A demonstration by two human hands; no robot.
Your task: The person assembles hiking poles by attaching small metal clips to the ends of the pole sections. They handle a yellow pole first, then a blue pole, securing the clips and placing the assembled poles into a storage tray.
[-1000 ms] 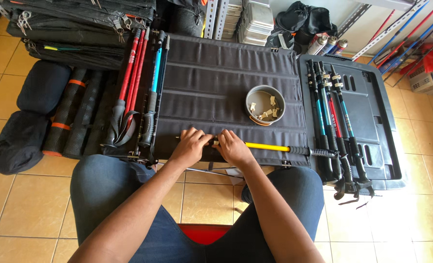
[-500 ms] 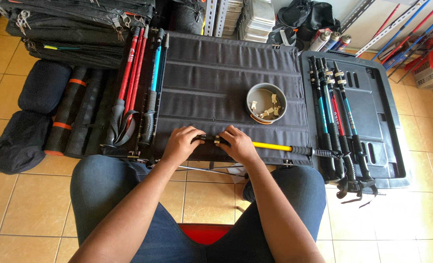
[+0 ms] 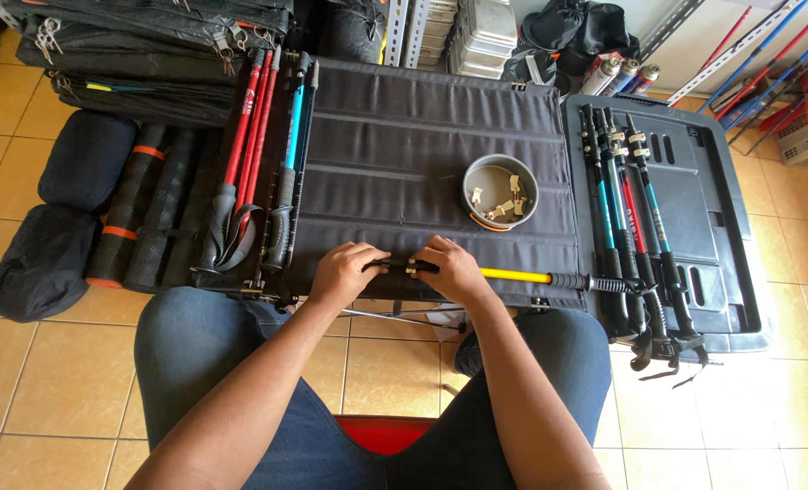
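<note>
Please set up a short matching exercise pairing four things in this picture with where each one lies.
Things:
1. yellow trekking pole
2. round metal bowl
3. red poles
4. blue and black poles

Places:
A. on the grey plastic lid at the right
B. across the near edge of the dark folding table, held by the left hand and right hand
C. on the table's middle, right of centre
D. along the table's left edge

Pairs: 1-B, 2-C, 3-D, 4-A
</note>
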